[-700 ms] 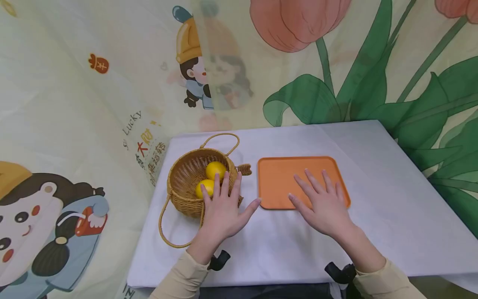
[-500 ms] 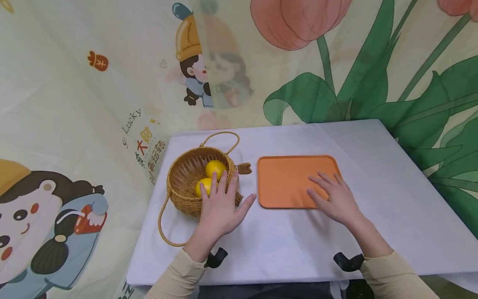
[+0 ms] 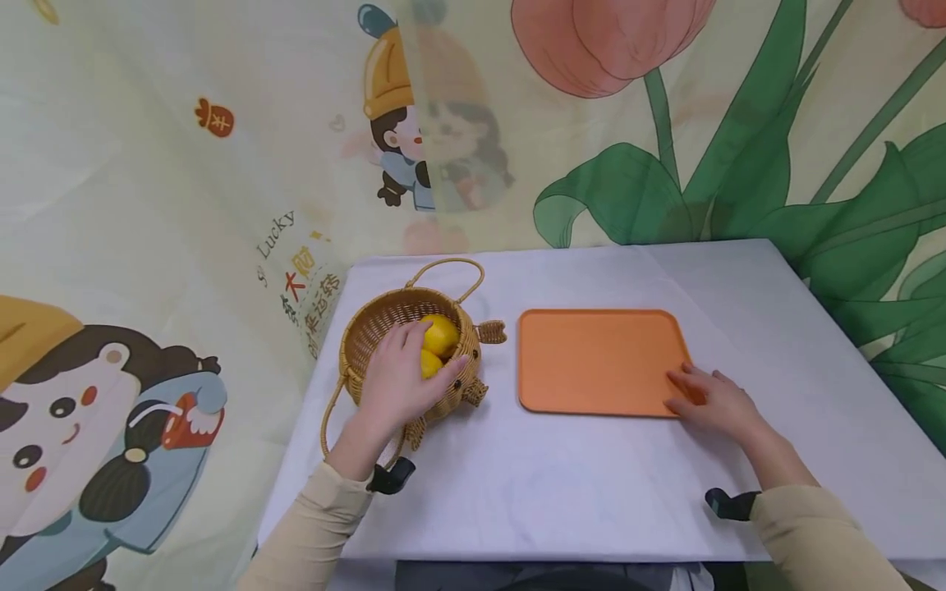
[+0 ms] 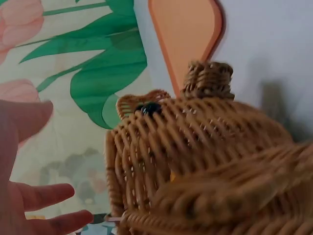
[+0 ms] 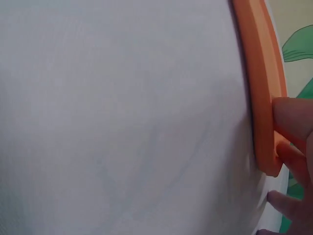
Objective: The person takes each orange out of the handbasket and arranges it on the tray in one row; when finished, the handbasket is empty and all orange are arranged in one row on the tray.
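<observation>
My left hand [image 3: 399, 377] hovers over the near side of a woven wicker basket [image 3: 362, 328], thumb spread from the fingers and nothing between them. Two yellow lemons lie inside; the farther lemon [image 3: 441, 335] shows well, while the nearer lemon [image 3: 430, 364] is partly hidden by the hand. In the left wrist view the basket's woven wall [image 4: 195, 132] fills the middle, with the thumb and fingertips at the left. At the near right corner of an orange tray [image 3: 599, 361], my right hand [image 3: 720, 406] holds the rim with thumb and finger.
A white cloth covers the table [image 3: 562, 484]. The basket's loop handles [image 3: 451, 261] stand out at its far and near sides, and small woven feet [image 3: 491, 332] stick out toward the tray. A printed curtain [image 3: 281, 123] hangs behind and at the left.
My left hand has moved left and turned over the basket, which has swung slightly. My right hand has moved right and down from above the tray to its near right corner.
</observation>
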A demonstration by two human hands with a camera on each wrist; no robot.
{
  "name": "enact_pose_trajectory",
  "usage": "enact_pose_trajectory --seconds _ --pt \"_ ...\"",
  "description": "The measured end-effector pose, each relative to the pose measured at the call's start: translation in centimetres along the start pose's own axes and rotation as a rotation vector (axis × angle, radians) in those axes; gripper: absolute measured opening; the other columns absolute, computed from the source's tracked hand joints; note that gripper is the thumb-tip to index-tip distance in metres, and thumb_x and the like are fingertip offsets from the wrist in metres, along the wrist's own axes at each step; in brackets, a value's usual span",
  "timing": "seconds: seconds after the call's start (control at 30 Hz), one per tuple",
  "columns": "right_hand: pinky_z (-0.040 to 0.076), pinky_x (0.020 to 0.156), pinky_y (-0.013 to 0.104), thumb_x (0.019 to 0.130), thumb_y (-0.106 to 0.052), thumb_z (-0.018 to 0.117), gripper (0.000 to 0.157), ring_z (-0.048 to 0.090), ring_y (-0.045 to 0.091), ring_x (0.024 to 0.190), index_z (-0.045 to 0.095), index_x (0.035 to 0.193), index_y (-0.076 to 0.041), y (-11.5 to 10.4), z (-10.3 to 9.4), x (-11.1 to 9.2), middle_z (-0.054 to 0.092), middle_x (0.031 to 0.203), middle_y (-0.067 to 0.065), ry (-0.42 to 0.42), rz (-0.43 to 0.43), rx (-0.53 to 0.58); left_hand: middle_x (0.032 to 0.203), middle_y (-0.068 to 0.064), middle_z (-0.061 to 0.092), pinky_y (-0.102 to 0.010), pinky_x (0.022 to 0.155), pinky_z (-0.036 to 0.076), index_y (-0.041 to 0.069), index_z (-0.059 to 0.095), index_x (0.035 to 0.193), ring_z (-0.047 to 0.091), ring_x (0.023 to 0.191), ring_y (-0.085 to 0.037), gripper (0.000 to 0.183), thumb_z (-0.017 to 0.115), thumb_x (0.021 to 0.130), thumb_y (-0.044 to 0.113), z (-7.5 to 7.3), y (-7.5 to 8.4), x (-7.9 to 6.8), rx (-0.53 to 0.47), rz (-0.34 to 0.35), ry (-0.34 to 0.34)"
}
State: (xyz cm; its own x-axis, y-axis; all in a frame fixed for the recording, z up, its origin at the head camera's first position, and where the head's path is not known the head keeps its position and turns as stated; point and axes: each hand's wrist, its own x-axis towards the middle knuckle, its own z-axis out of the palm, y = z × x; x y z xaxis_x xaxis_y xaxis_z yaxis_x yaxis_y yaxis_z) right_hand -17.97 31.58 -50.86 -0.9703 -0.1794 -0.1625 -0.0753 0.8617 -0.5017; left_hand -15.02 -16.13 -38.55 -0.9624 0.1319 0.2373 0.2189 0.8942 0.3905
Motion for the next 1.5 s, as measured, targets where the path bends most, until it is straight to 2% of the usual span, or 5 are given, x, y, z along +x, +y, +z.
enact_pose_trajectory --seconds 0.17,0.37,0.67,0.9,1.5 --pt "0.014 0.104 0.081 0.097 -0.053 0.064 0.078 0.013 0.065 0.140 0.044 0.152 -0.002 0.2 -0.3 -0.2 0.032 0.157 0.030 -0.031 0.041 -0.005 0.137 -0.019 0.057 -0.055 0.101 0.045 0.004 0.054 0.143 0.054 0.124 -0.039 0.062 0.066 0.097 0.045 -1.4 -0.7 2.6 0.060 -0.015 -0.059" --pt "0.013 0.103 0.082 0.096 -0.054 0.065 0.082 0.010 0.065 0.141 0.042 0.153 -0.001 -0.2 -0.4 -0.2 0.029 0.158 0.031 -0.056 0.059 0.026 0.130 -0.019 0.059 -0.052 0.093 0.050 0.004 0.054 0.143 0.058 0.116 -0.036 0.060 0.065 0.098 0.042 -2.4 -1.8 5.7 0.133 -0.109 -0.275" --pt "0.010 0.105 0.080 0.095 -0.049 0.069 0.078 0.013 0.066 0.140 0.046 0.150 0.002 -0.2 0.1 0.0 0.033 0.156 0.031 -0.029 0.018 0.021 0.133 -0.017 0.063 -0.052 0.098 0.048 0.004 0.059 0.138 0.059 0.121 -0.036 0.055 0.068 0.097 0.039 -2.4 -2.6 8.8 0.113 -0.140 -0.437" --pt "0.012 0.104 0.082 0.094 -0.050 0.069 0.078 0.014 0.065 0.140 0.047 0.150 0.001 -0.3 0.4 -0.2 0.033 0.156 0.031 -0.015 0.023 0.022 0.142 -0.020 0.056 -0.051 0.108 0.042 -0.002 0.054 0.143 0.052 0.130 -0.038 0.065 0.065 0.098 0.043 -1.5 -5.5 10.6 0.031 -0.188 -0.578" --pt "0.010 0.103 0.083 0.094 -0.050 0.070 0.078 0.015 0.066 0.140 0.048 0.149 0.002 -0.2 0.9 -0.4 0.035 0.154 0.032 0.022 0.026 0.022 0.143 -0.024 0.054 -0.049 0.111 0.039 -0.008 0.051 0.142 0.051 0.131 -0.037 0.074 0.061 0.098 0.050 0.9 -5.8 12.3 -0.027 -0.248 -0.640"
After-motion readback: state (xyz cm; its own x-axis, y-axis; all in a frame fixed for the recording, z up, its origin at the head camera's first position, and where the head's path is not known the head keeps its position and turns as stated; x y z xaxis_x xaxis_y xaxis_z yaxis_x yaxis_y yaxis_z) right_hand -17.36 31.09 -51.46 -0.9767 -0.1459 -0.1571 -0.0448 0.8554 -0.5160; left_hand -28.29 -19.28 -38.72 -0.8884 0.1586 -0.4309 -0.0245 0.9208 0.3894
